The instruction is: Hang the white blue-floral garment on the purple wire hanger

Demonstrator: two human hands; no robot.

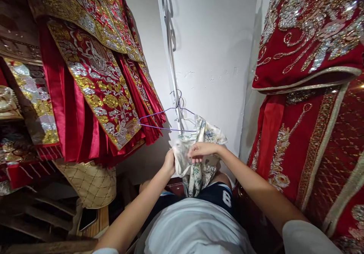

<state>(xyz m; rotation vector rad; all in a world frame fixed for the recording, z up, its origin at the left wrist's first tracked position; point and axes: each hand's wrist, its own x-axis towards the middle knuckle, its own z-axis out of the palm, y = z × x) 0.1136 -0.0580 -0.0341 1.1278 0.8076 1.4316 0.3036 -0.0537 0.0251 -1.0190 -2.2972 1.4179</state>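
Observation:
A white garment with a floral print (210, 132) hangs by one shoulder from a purple wire hanger (159, 128); the hanger's left arm is bare. My left hand (170, 163) is closed on the white cloth at the garment's left side. Across its front lies my right hand (203, 151), fingers curled at the fabric. What its fingertips pinch is partly hidden. The lower part of the garment drapes down towards my lap.
Red embroidered garments (105, 83) hang on the left, and a beaded red dress (309, 57) on the right. A metal pole (170, 53) runs along the white wall (213, 38). A phone (88, 218) lies on a wooden surface (102, 220) at lower left.

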